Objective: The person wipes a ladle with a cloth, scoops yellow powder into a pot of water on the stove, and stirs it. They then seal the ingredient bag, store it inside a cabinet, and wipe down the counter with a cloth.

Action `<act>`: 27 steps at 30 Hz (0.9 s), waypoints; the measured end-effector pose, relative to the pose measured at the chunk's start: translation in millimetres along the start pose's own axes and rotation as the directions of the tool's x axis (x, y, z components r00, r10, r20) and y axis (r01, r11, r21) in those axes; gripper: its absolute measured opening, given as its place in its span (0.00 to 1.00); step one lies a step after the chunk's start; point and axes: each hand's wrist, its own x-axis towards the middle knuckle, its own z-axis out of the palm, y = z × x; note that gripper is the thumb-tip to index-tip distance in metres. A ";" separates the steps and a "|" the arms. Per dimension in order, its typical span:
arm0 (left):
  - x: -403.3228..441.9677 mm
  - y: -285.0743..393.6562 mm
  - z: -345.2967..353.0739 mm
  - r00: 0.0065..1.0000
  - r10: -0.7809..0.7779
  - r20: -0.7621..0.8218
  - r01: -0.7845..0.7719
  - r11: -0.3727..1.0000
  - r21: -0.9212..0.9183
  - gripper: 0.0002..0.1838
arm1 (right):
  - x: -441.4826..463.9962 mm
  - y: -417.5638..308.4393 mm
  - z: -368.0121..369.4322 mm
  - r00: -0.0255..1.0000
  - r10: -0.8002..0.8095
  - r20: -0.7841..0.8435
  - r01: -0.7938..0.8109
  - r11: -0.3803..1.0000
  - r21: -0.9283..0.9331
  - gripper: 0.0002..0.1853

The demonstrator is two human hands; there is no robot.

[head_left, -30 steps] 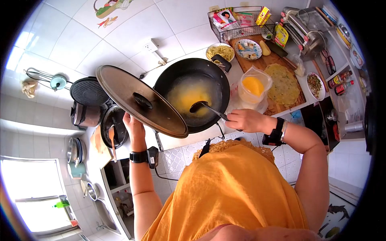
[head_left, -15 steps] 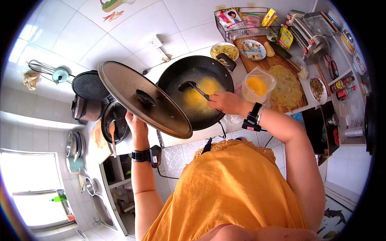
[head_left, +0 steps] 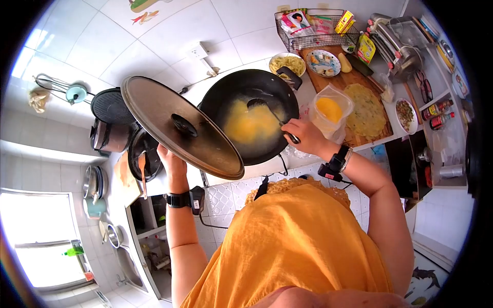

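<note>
My left hand (head_left: 172,160) grips the big lid (head_left: 154,110) at its lower edge, with the fingers partly hidden behind it. The lid is tilted beside the black wok (head_left: 215,97), its knob facing me. In my right hand (head_left: 305,136) is the handle of a black ladle (head_left: 258,103), whose bowl dips into the wok's far part. Yellow liquid (head_left: 249,126), like beaten egg, spreads in cloudy liquid in the wok. Just right of my right hand stands a clear container (head_left: 328,109) with more yellow liquid.
A flat pancake (head_left: 367,110) lies on the wooden board (head_left: 352,77), near a patterned plate (head_left: 322,63). Behind the wok is a bowl of pale strips (head_left: 287,64). A dark pan (head_left: 141,161) with a wooden spatula (head_left: 143,174) stands left. A wire basket (head_left: 318,40) is at the back.
My right hand first swept the ladle left across the wok, then moved back right with it. The yellow liquid has spread and shifted. The lid stays held at the left, nearly in place.
</note>
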 end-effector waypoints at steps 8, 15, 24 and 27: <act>3.3 -3.3 4.5 0.999 -0.043 0.029 0.044 0.998 -0.046 0.14 | -4.3 -15.9 7.2 0.998 -0.044 0.053 0.032 0.980 0.196 0.08; 7.1 -9.0 5.6 0.994 0.039 0.102 -0.049 0.994 0.097 0.14 | -21.2 -15.5 -17.1 0.974 -0.194 0.115 0.174 0.971 0.161 0.08; 4.6 -9.2 11.3 0.999 -0.049 0.002 0.049 0.994 -0.100 0.14 | -39.5 -14.2 -36.9 0.899 -0.319 0.299 0.371 0.919 -0.135 0.08; 4.8 -14.2 4.6 0.999 -0.025 0.044 0.026 0.999 -0.026 0.14 | -38.8 -10.2 -29.8 0.903 -0.377 0.205 0.407 0.904 -0.128 0.09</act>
